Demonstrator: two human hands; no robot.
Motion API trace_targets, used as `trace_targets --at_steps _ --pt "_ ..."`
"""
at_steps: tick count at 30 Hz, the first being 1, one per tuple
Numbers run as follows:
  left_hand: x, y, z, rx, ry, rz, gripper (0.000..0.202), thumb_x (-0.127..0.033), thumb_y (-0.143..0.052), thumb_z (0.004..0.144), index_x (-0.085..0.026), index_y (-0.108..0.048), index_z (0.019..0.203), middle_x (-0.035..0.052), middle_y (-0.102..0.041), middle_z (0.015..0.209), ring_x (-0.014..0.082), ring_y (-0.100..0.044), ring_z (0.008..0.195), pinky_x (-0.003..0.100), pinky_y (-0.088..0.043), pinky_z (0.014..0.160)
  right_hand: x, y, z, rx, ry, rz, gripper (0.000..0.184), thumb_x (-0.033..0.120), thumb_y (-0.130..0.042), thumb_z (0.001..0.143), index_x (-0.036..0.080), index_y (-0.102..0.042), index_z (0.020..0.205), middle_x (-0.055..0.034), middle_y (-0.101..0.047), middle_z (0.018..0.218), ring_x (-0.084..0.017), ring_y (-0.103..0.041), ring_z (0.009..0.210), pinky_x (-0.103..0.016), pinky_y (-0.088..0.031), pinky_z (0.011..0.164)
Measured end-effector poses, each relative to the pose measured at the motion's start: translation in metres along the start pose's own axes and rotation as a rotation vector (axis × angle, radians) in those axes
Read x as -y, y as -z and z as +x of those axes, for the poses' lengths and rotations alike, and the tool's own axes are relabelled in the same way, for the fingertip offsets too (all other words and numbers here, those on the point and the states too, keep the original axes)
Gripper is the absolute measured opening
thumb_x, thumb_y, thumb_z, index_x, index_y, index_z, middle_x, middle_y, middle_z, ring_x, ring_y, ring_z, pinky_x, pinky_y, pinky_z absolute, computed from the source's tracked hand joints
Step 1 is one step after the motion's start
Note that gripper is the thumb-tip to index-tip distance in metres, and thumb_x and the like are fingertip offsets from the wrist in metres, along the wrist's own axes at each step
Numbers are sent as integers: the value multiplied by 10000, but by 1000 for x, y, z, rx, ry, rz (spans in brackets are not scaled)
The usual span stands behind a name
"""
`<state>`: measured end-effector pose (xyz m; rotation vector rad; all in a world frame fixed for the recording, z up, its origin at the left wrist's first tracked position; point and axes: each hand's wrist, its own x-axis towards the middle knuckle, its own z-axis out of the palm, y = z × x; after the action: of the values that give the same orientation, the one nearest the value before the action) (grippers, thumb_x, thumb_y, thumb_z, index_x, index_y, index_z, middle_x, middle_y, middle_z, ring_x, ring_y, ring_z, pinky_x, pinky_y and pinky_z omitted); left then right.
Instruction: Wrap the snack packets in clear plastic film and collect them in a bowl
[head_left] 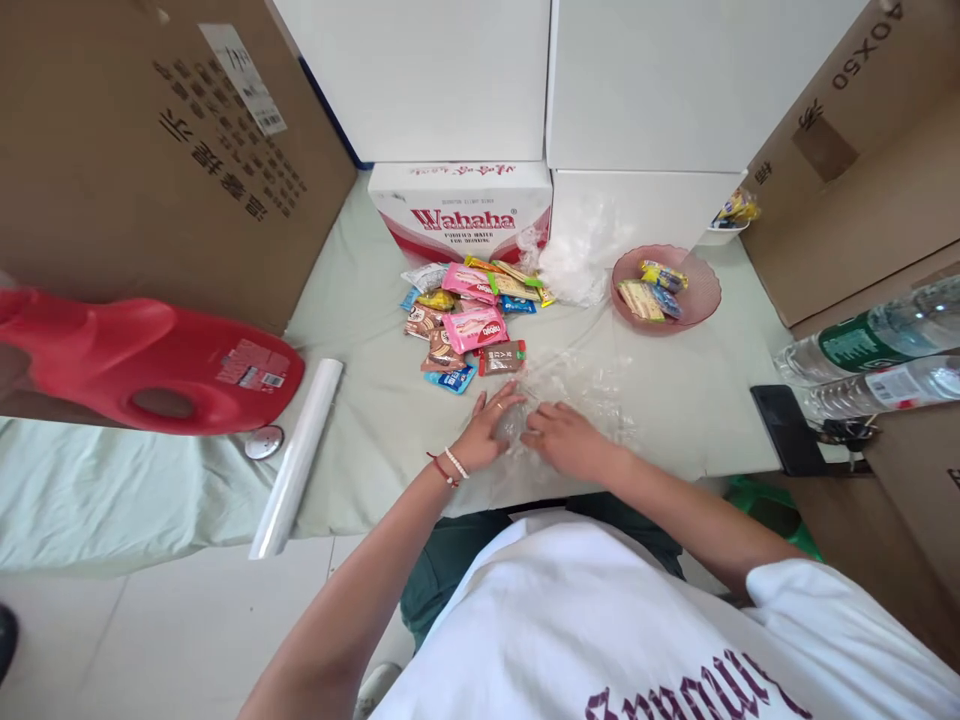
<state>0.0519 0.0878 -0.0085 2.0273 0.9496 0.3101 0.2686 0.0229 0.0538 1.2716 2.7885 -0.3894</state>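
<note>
- Resting near the front edge of the pale green cloth [390, 440], both your hands are meeting crumpled clear plastic [600, 390] in the head view; it is lying in front of your body, reaching between your hands and beyond the right one.
- Your left hand [484, 432] is stretching its fingers toward the plastic with the thumb apart; you can't tell from here whether it is gripping any.
- Your right hand [566, 438] is curling its fingers down onto the plastic; whether it is pinching a fold isn't showing.
- Just beyond your left fingertips, a brown pouch [502, 357] and a blue packet [451, 380] are edging a heap of snack packets [472, 328].
- A pink bowl [706, 295] is holding a few packets, right of a white plastic bundle [574, 265].
- Well to your left, a clear roll [300, 450] is lying near a red jug [202, 345].
</note>
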Motion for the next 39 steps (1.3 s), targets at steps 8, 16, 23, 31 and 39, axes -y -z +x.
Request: trace_targets --at_steps 8,16,23,31,39 --pt "-4 5 14 -405 188 -40 341 -238 -469 886 -194 -745 1081 107 -636 1465 289 -486 1441 535 -369 1226 27 -70 4 -128 140 228 458 366 -497 1081 202 -567 1503 -96 -498 1605 -239 -355 1528 -510 -206 1293" --pt "-53 -37 17 -403 163 464 416 -239 -437 988 -208 -701 1308 118 -686 1370 291 -578 1299 504 -460 1114 28 -79 11 -156 101 307 393 348 -624 1008 184 -698 1357 -122 -697 1369 -282 -505 1425 -518 -263 1277" --pt "-24 -45 24 -372 279 548 562 -390 -266 1069 -220 -459 1568 108 -434 1653 280 -338 1563 670 -154 1276 49 -69 -14 -154 135 398 424 333 -658 982 181 -669 1377 -130 -594 1501 -266 -478 1448 -450 -387 1223" --pt "-26 -53 12 -284 271 669 668 -503 -314 1052 -196 -293 1645 158 -180 1736 326 -231 1607 773 -39 1230 -2 -32 -34 -414 -236 369 459 377 -381 1091 188 -617 1437 -136 -611 1483 -253 -531 1390 -461 -446 1171" --pt "-17 -43 -13 -288 212 672 585 -485 -356 1055 -308 -377 1613 83 -252 1730 323 -172 1624 755 15 1243 -103 -46 -64 -270 -565 80 504 396 -347 1065 219 -618 1452 -120 -551 1557 -331 -461 1449 -587 -330 1207"
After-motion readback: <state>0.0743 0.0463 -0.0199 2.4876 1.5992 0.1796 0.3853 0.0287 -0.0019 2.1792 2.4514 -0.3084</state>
